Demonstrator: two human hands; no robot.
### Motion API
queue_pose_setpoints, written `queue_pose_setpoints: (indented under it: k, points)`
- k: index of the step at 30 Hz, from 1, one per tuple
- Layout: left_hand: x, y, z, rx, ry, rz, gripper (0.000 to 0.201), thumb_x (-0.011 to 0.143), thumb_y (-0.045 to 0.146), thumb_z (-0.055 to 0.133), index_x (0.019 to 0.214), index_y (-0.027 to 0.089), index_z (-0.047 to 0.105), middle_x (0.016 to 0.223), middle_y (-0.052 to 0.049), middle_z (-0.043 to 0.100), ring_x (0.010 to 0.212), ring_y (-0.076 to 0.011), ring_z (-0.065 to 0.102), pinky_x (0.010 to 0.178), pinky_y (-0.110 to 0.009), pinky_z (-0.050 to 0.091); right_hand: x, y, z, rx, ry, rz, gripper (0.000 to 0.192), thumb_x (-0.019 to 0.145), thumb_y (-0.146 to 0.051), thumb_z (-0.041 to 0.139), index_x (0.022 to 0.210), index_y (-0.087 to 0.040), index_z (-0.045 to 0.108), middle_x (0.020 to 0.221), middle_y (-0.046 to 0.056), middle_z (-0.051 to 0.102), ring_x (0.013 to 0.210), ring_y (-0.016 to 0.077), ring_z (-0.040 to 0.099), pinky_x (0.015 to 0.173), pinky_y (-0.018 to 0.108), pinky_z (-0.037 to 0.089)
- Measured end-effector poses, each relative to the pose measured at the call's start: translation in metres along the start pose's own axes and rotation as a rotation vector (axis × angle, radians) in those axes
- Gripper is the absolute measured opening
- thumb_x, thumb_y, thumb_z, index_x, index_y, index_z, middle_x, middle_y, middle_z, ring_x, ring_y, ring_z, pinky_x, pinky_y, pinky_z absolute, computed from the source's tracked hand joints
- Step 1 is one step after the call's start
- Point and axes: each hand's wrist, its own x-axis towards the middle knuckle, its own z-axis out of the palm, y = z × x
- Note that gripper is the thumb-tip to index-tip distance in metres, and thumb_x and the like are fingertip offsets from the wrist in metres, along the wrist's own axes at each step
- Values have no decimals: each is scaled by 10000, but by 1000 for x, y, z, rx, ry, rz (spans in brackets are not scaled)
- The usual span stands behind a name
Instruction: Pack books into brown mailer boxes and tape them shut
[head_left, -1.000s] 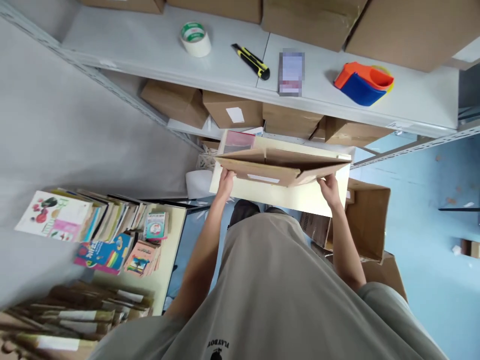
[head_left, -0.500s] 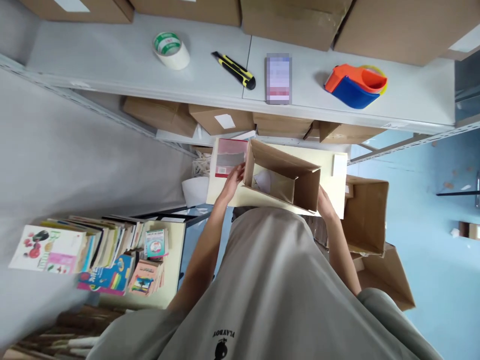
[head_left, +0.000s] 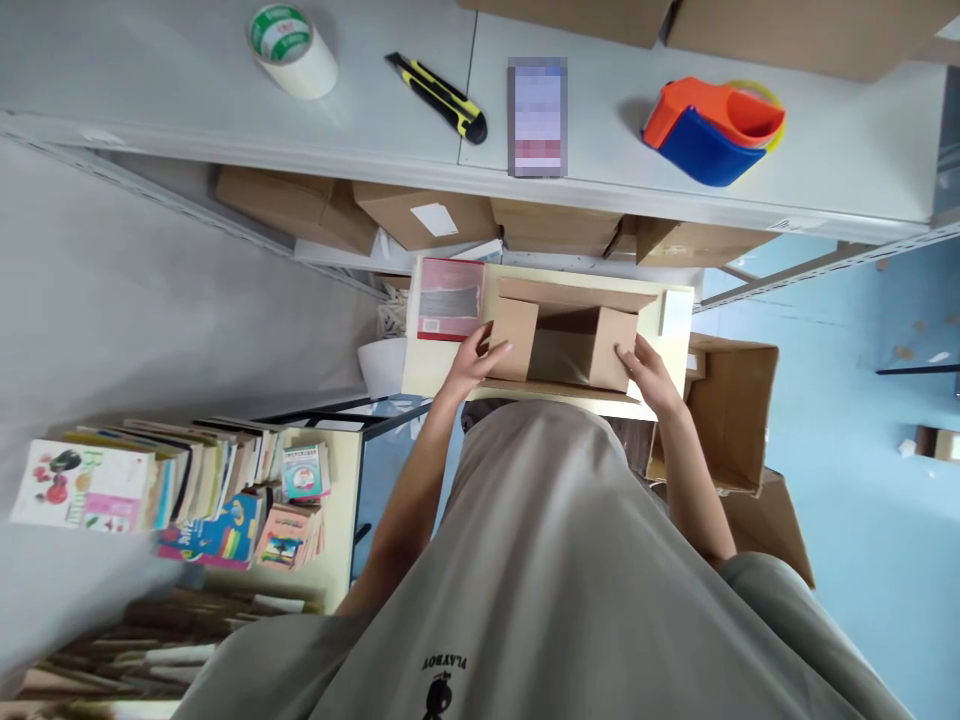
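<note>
A small cardboard box (head_left: 566, 352) rests on the cream tabletop (head_left: 427, 375) in front of me. Its two end flaps lean inward over the opening, while the long flaps stand out at the far and near sides. My left hand (head_left: 477, 362) grips the left end, thumb on top of that flap and fingers along the outside. At the opposite end my right hand (head_left: 651, 374) holds the box in the same way, its thumb on the right flap. A red-edged book (head_left: 451, 298) lies flat just beyond my left hand. The box's floor is mostly shadowed.
On the grey shelf (head_left: 360, 150) lie a tape roll (head_left: 311, 65), a box cutter (head_left: 442, 100), a phone (head_left: 538, 118) and an orange-blue tape dispenser (head_left: 712, 130). Larger cartons (head_left: 731, 410) stand to the right. Rows of books (head_left: 202, 480) fill a side table at left.
The box's end flaps have been folded inward, and the box has turned straighter to the table. Both thumbs have come onto the flaps. My view has shifted slightly.
</note>
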Motion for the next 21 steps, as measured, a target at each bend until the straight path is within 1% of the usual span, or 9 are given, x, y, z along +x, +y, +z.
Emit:
queue_pose_setpoints:
  k: [4, 8, 10, 12, 14, 16, 18, 19, 21]
  points:
    - [4, -13, 10, 73, 129, 30, 553, 762, 386, 1083, 1220, 191, 841, 1380, -173, 869, 1294, -426, 830, 1162, -523, 666, 7, 4, 6, -66, -2, -77, 837, 948, -856, 867, 1569, -305, 772, 1616, 115, 804, 1448, 417, 782, 1231, 587, 689]
    - [-10, -4, 3, 83, 192, 108, 527, 818, 406, 1046, 1274, 225, 850, 1496, -170, 827, 1384, -393, 793, 1205, -498, 645, 1, 3, -4, -118, 62, -121, 952, 928, -895, 870, 1656, -301, 713, 1694, 167, 741, 1498, 457, 757, 1255, 659, 660]
    - [-23, 3, -9, 37, 140, 127, 486, 844, 400, 1008, 1283, 248, 868, 1527, -158, 817, 1480, -389, 749, 1254, -511, 625, -10, 2, -18, -111, 73, -166, 1001, 885, -952, 870, 1653, -329, 712, 1781, 175, 664, 1608, 459, 682, 1327, 674, 601]
    - [-36, 10, -23, -15, 4, 103, 541, 775, 337, 1011, 1297, 266, 887, 1539, -147, 817, 1558, -410, 704, 1305, -556, 599, -24, 3, -33, -91, -50, -189, 1041, 796, -982, 923, 1623, -377, 735, 1865, 145, 580, 1719, 454, 575, 1390, 670, 541]
    - [-47, 15, -35, -18, -136, 81, 657, 674, 266, 1026, 1320, 287, 905, 1592, -141, 791, 1617, -440, 661, 1356, -607, 560, -37, 4, -44, -141, -206, -179, 1061, 695, -914, 1042, 1590, -414, 767, 1918, 101, 514, 1798, 454, 463, 1437, 672, 482]
    - [-54, 19, -42, 65, -217, 86, 668, 651, 278, 1043, 1308, 297, 923, 1661, -143, 736, 1643, -457, 639, 1374, -621, 550, -43, 5, -46, -258, -239, -181, 968, 684, -834, 1096, 1508, -399, 833, 1922, 90, 508, 1826, 464, 407, 1475, 685, 415]
    - [-55, 21, -42, 227, -263, 116, 534, 736, 403, 1051, 1244, 286, 933, 1702, -147, 683, 1655, -454, 626, 1362, -599, 575, -43, 7, -41, -344, -163, -226, 731, 842, -871, 976, 1336, -336, 914, 1885, 117, 554, 1799, 472, 454, 1485, 690, 395]
    - [-54, 22, -41, 334, -280, 144, 454, 795, 478, 1037, 1187, 275, 929, 1707, -147, 666, 1660, -445, 619, 1358, -583, 584, -40, 8, -37, -364, -110, -261, 678, 920, -904, 881, 1231, -304, 934, 1848, 139, 596, 1764, 475, 508, 1469, 689, 425]
    - [-48, 21, -35, 556, -254, 230, 364, 932, 583, 957, 1070, 253, 894, 1635, -149, 695, 1622, -412, 645, 1357, -557, 586, -31, 9, -29, -381, 1, -315, 703, 996, -936, 758, 1127, -266, 926, 1721, 183, 705, 1629, 465, 660, 1368, 678, 566]
